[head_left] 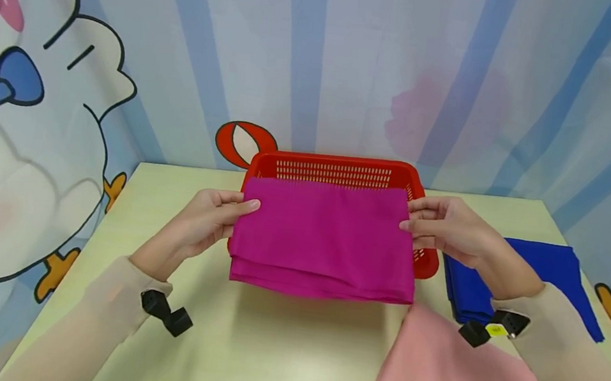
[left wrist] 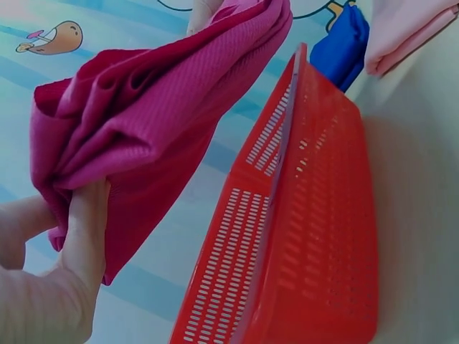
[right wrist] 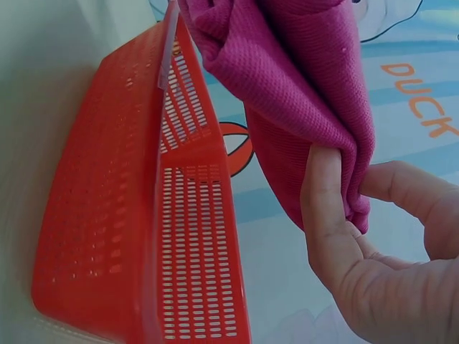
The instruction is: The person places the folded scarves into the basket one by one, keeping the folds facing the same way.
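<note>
Centrally, the left hand (head_left: 203, 219) and right hand (head_left: 448, 228) are pinching the folded magenta cloth (head_left: 324, 241) by its side edges above the red basket (head_left: 337, 168), soft and light, likely sagging.

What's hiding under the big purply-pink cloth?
Under the folded magenta cloth, held at its ends by the left hand and right hand, sits a red basket. Only its rim and slotted walls show; the cloth covers its inside.
</note>
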Demonstrator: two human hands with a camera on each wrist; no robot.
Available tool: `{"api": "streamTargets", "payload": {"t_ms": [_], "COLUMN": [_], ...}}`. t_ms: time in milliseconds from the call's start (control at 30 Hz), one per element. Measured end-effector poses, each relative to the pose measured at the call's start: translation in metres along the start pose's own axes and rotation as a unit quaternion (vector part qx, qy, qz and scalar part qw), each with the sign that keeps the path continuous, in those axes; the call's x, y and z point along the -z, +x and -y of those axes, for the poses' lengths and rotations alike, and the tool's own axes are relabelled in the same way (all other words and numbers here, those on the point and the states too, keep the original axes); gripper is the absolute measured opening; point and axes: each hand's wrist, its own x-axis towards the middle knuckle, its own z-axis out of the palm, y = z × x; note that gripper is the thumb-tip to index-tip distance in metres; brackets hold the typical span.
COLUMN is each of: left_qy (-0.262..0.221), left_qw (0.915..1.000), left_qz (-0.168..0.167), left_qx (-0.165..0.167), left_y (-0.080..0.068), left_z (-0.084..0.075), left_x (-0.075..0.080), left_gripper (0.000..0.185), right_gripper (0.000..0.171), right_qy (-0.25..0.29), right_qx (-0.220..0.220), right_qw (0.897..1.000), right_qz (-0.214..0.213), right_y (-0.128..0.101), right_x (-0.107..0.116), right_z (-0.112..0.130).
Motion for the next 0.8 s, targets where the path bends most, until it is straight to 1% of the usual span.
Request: {"api": "streamTargets", "payload": {"t_ms": [67, 300, 600, 700, 800], "left_qy": [-0.001, -0.001, -0.004, -0.001, 0.001], "left_qw": [1.0, 1.0, 0.9999, 0.9998, 0.9996], "left_qz": [0.001, -0.006, -0.013, -0.02, -0.029], "left_qx": [-0.002, -0.002, -0.001, -0.001, 0.0], "left_y": [0.004, 0.016, 0.026, 0.03, 0.034], "left_z": [-0.002, -0.007, -0.012, -0.014, -0.016], "left_x": [0.001, 0.002, 0.0, 0.001, 0.001], "left_gripper": [0.046, 0.046, 0.043, 0.043, 0.043], "right_gripper": [0.041, 0.051, 0.05, 0.051, 0.05], "right_qy": [-0.001, -0.018, -0.027, -0.036, -0.032], "right_qx": [0.0, -0.001, -0.007, -0.007, -0.006], "right_qw": [1.0, 1.0, 1.0, 0.999, 0.999], "right_qz": [-0.002, -0.001, -0.007, -0.015, -0.018], "right_y": [0.003, 0.012, 0.022, 0.026, 0.031], "right_x": [0.002, 0.008, 0.015, 0.017, 0.018], "right_z": [0.002, 0.011, 0.017, 0.018, 0.02]}}
